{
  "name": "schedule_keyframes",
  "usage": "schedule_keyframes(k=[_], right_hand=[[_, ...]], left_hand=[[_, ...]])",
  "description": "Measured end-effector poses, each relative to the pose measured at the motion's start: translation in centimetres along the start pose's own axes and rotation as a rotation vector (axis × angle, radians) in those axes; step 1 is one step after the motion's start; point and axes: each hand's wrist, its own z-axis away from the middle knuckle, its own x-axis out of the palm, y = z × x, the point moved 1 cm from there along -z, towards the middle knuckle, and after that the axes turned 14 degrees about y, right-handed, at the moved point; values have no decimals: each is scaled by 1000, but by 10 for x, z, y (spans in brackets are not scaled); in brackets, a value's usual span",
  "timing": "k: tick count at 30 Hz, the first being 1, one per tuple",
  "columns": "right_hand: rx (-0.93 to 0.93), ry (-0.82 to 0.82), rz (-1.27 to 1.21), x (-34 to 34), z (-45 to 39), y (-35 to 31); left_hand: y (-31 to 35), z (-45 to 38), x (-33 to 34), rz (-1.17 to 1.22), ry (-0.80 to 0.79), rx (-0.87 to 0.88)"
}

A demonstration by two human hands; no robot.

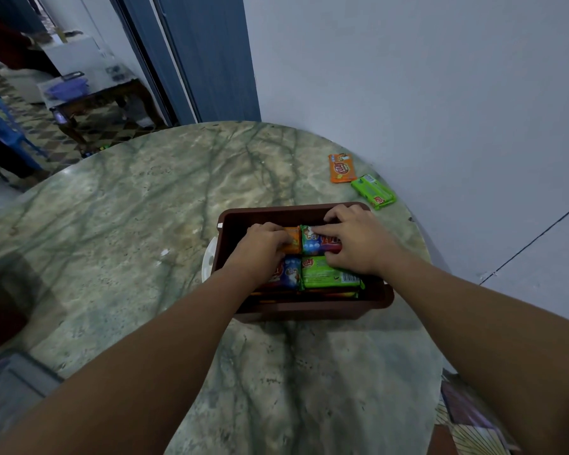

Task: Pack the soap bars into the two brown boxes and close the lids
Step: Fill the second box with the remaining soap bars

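Two hands [263,244] [355,241] in the brown box [309,307], our fingers pressing soap bars [326,275] down; next, two loose bars [342,168] need fetching.

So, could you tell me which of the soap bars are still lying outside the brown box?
The orange bar and the green bar, side by side on the table near the wall; the others sit inside the box.

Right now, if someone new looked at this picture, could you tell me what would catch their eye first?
Both hands draw the eye: the left hand and right hand reach into the brown box at the table's middle, resting on brightly wrapped soap bars packed inside. Next come the two loose bars near the table's far right edge by the wall, an orange soap bar and a green soap bar, standing out against the marbled green table.
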Motion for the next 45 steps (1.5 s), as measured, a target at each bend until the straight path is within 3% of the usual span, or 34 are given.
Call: schedule_keyframes(k=[3, 5, 7, 8, 11, 13, 16, 45], right_hand=[[180, 264, -25, 1, 11, 0], [384, 362, 10, 1, 14, 3], [569, 304, -27, 0, 13, 2], [639, 257, -85, -1, 12, 2], [773, 133, -216, 2, 7, 8], [781, 85, -209, 3, 6, 10], [757, 78, -213, 4, 0, 10], [556, 99, -165, 38, -139, 3]], left_hand=[[6, 7, -5, 85, 8, -62], [6, 14, -17, 46, 216, -96], [-4, 21, -28, -192, 392, -189], [-10, 24, -32, -316, 399, -258], [-21, 30, -30, -409, 175, -470], [-26, 32, -27, -194, 61, -607], [-39, 30, -26, 23, 71, -684], [-106, -37, -33, -37, 190, -879]])
